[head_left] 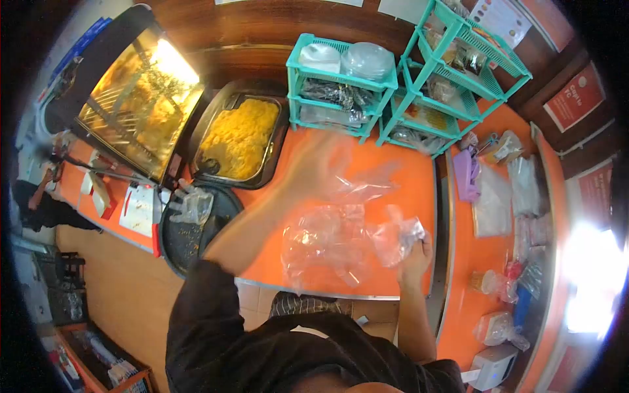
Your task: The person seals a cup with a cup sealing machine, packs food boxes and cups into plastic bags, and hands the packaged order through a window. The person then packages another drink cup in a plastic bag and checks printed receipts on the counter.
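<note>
My left hand (320,160), smeared by motion, reaches across the orange counter toward the back. Its fingers are too blurred to read. Beside it is a sheet of clear plastic (363,187), also blurred; I cannot tell whether the hand touches it. At the counter's right side, my right hand (418,255) is closed on a crumpled clear plastic bag (393,242). Between my arms, more crumpled clear plastic (324,245) lies on the counter.
A large pan of yellow food (239,141) stands behind a round black tray (180,239) bearing a clear plastic glove (194,204). A lit display warmer (141,92) stands at left. Turquoise racks (341,84) line the back. A side counter (462,262) holds packs. Another person (46,203) is far left.
</note>
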Available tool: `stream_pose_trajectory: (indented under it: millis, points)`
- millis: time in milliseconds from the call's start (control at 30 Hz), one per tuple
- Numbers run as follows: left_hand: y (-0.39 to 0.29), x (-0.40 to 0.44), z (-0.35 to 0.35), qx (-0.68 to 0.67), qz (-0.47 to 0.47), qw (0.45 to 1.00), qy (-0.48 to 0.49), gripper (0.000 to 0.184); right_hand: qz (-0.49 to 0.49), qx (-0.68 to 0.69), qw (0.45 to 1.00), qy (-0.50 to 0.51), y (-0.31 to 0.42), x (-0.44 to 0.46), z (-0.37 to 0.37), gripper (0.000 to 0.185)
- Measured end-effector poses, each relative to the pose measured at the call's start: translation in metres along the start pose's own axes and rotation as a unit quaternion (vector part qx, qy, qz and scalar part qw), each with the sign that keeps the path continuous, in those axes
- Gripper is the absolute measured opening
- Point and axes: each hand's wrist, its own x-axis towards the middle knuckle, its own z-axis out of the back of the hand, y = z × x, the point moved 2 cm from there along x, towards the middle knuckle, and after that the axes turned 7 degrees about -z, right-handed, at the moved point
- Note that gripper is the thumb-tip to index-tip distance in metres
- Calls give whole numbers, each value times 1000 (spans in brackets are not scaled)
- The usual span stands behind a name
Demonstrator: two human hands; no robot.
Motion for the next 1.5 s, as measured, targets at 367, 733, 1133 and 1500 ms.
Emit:
stream_pose_trajectory:
  millis: [367,733,1133,1500]
  points:
    - [301,210,-10,317,-74,910,256,22,-46,-20,992,-113,-38,-50,59,14]
    - [300,200,3,224,-150,911,311,20,-33,-29,993,-109,-28,-35,61,16]
    - [274,238,43,142,-20,927,345,20,-33,-193,974,-113,-22,-28,50,23]
    - [289,212,26,191,-6,902,388,33,-74,-177,976,-99,-12,-34,39,20]
